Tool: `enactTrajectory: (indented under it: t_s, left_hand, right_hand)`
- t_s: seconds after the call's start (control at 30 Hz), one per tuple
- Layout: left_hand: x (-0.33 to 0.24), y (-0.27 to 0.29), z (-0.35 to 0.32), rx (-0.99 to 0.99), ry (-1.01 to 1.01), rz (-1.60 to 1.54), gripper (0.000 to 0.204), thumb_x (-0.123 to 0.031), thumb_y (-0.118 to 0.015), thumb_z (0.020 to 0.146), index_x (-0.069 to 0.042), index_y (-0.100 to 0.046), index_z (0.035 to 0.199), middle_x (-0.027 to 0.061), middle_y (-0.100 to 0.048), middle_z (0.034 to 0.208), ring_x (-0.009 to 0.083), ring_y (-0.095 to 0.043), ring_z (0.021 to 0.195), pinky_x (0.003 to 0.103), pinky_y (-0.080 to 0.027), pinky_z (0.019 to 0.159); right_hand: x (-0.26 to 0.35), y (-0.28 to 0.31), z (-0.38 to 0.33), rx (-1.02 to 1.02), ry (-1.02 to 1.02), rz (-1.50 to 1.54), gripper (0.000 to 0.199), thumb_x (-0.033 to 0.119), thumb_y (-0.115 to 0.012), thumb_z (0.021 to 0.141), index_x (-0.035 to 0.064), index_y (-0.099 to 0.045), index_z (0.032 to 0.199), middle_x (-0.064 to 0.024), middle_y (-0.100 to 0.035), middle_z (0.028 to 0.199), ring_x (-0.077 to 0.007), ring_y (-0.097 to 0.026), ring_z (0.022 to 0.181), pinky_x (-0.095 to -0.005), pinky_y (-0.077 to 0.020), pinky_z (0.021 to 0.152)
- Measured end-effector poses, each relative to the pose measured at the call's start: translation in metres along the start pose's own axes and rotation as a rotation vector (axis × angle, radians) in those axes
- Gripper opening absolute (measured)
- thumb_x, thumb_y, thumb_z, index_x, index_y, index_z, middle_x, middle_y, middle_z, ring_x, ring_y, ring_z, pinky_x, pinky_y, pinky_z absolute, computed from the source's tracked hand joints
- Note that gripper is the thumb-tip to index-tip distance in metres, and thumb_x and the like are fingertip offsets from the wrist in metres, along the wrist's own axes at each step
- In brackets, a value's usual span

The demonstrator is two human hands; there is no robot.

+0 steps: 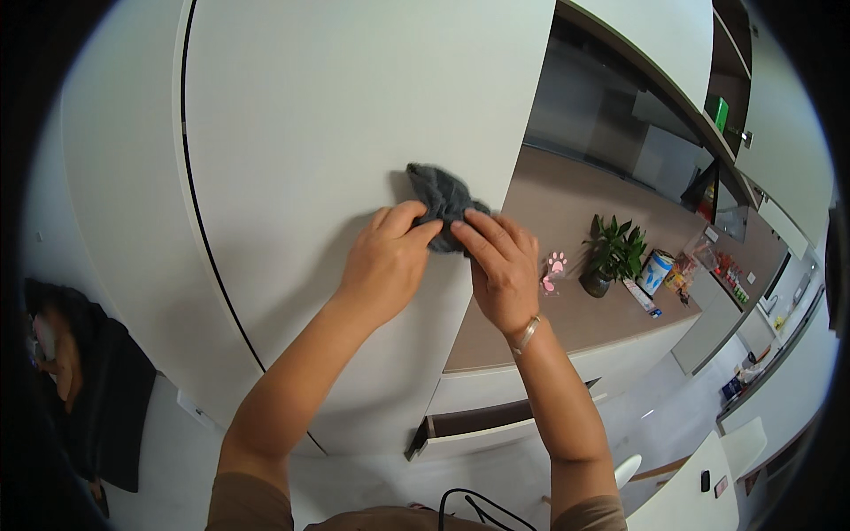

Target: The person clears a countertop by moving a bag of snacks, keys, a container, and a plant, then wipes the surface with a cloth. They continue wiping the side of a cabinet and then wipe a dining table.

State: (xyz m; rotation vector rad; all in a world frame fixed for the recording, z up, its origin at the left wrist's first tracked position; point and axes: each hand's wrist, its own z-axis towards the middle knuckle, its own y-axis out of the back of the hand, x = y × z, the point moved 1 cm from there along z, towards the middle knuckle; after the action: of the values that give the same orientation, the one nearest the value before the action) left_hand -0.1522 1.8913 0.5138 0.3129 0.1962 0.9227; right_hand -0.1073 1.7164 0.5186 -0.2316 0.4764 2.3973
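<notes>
A crumpled dark grey cloth (440, 190) is bunched between my two hands, in front of a tall white cabinet door (354, 106). My left hand (387, 257) pinches its lower left side, thumb and fingers closed on the fabric. From the right, my right hand (503, 270) grips the other side, with a silvery bracelet at the wrist. Part of the cloth sticks up above my fingers; the rest is hidden under them. Whether the cloth touches the door I cannot tell.
Right of the door, a brown counter (505, 336) bears a potted plant (613, 252), a blue-white can (655, 271) and pink paw-shaped items (553, 270). Below it a drawer (478, 429) stands pulled out. A person (62, 354) sits on a black sofa (115, 398) at far left. A white table (691, 487) is lower right.
</notes>
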Motion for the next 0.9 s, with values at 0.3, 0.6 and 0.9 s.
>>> enactTrajectory:
  t_s: [0.3, 0.6, 0.9]
  left_hand:
    - [0.035, -0.125, -0.208, 0.405, -0.055, 0.197, 0.019, -0.012, -0.06, 0.086, -0.008, -0.07, 0.102, 0.0043, -0.06, 0.099, 0.0285, -0.055, 0.097, 0.042, -0.048, 0.079]
    - [0.03, -0.07, -0.023, -0.011, -0.103, 0.262, 0.025, -0.009, -0.059, 0.084, -0.006, -0.068, 0.107, 0.008, -0.063, 0.107, 0.032, -0.056, 0.106, 0.044, -0.046, 0.087]
    - [0.027, -0.019, 0.102, -0.247, -0.256, 0.491, 0.029, -0.005, -0.058, 0.083, -0.001, -0.065, 0.111, 0.0142, -0.062, 0.116, 0.0325, -0.056, 0.112, 0.044, -0.043, 0.09]
  right_hand:
    - [-0.002, -0.092, -0.246, 0.329, 0.009, 0.207, 0.042, 0.009, -0.064, 0.076, 0.0138, -0.067, 0.118, -0.0043, -0.063, 0.118, -0.0279, -0.057, 0.103, -0.0406, -0.0462, 0.08]
    - [-0.067, -0.058, -0.058, -0.024, 0.096, 0.161, 0.047, 0.0, -0.064, 0.074, 0.0142, -0.066, 0.119, -0.0049, -0.064, 0.121, -0.0297, -0.058, 0.104, -0.041, -0.0461, 0.087]
    - [-0.088, -0.027, 0.077, -0.126, 0.075, 0.058, 0.057, -0.004, -0.061, 0.074, 0.0136, -0.058, 0.129, -0.0079, -0.054, 0.135, -0.0354, -0.048, 0.121, -0.0497, -0.037, 0.103]
